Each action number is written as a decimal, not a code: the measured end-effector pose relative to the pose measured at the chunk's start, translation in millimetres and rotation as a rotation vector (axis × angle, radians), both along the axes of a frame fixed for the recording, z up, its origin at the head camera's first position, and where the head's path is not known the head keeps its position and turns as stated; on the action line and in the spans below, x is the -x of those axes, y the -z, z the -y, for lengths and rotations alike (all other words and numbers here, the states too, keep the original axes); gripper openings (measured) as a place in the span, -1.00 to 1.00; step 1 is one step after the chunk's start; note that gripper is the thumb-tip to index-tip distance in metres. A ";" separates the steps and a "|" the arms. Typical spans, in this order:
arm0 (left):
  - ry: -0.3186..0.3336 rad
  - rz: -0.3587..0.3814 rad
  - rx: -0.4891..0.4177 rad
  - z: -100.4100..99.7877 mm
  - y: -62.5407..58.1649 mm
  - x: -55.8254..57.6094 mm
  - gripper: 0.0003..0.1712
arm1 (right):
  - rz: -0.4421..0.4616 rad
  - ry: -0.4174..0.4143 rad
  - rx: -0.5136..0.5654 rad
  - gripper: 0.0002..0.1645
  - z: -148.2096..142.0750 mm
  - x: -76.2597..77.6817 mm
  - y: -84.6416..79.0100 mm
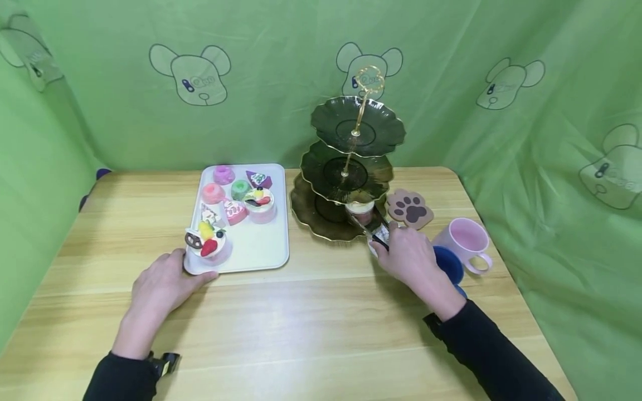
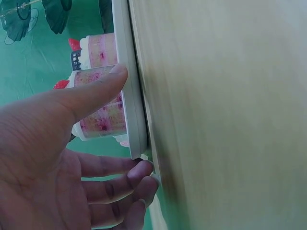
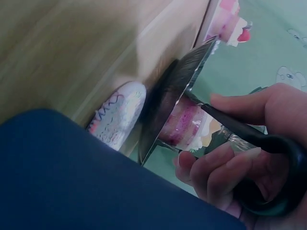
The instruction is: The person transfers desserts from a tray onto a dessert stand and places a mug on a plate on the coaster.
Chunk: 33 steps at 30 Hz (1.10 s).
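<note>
My left hand (image 1: 163, 281) grips the near left corner of a white tray (image 1: 261, 245), thumb along the front edge and fingers at the side. A toy cake cup (image 1: 208, 242) topped with fruit stands by that corner. My right hand (image 1: 411, 253) holds black tongs (image 3: 240, 127). Their tips are around another cake cup (image 3: 180, 122), which sits on the bottom tier of a three-tier stand (image 1: 321, 220). In the head view the middle tier partly hides this cup. A white patterned piece (image 3: 120, 112) lies beside the stand, mostly covered by my right hand in the head view.
Toy donuts (image 1: 213, 193), cake slices (image 1: 234, 211) and a second fruit-topped cup (image 1: 259, 206) are on the tray. Right of the stand are a paw-shaped coaster (image 1: 410, 209), a pink mug (image 1: 466, 236) and a blue cup (image 1: 448, 264). Green cloth (image 1: 281, 83) hangs behind.
</note>
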<state>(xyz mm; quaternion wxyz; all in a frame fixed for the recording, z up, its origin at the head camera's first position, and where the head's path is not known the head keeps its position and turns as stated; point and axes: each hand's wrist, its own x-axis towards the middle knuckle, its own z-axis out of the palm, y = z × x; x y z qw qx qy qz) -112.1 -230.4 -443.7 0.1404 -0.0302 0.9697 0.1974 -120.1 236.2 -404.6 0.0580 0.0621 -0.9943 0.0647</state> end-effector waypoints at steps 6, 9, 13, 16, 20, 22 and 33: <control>-0.001 0.001 0.002 1.1 -1.3 -0.2 0.21 | 0.018 0.027 -0.022 -0.39 0.7 13.0 0.2; -0.003 0.005 0.006 0.6 -1.9 0.2 0.20 | 0.033 0.034 -0.016 -0.39 0.1 17.7 0.1; -0.004 0.003 0.012 -0.1 -2.2 0.4 0.18 | 0.041 0.033 0.000 -0.42 -0.2 22.6 -1.9; -0.006 0.005 0.011 -0.7 -2.1 0.2 0.18 | 0.062 0.043 0.002 -0.43 0.4 24.4 -3.9; -0.011 0.013 0.010 -1.8 -1.3 -0.4 0.19 | 0.105 0.079 0.007 -0.40 1.0 24.7 -5.8; -0.013 0.012 0.011 -2.0 -1.0 -1.0 0.19 | 0.114 0.088 0.006 -0.38 1.3 24.5 -6.6; -0.015 0.003 0.017 -2.4 -0.9 -2.4 0.19 | 0.112 0.074 0.015 -0.39 1.2 22.0 -9.2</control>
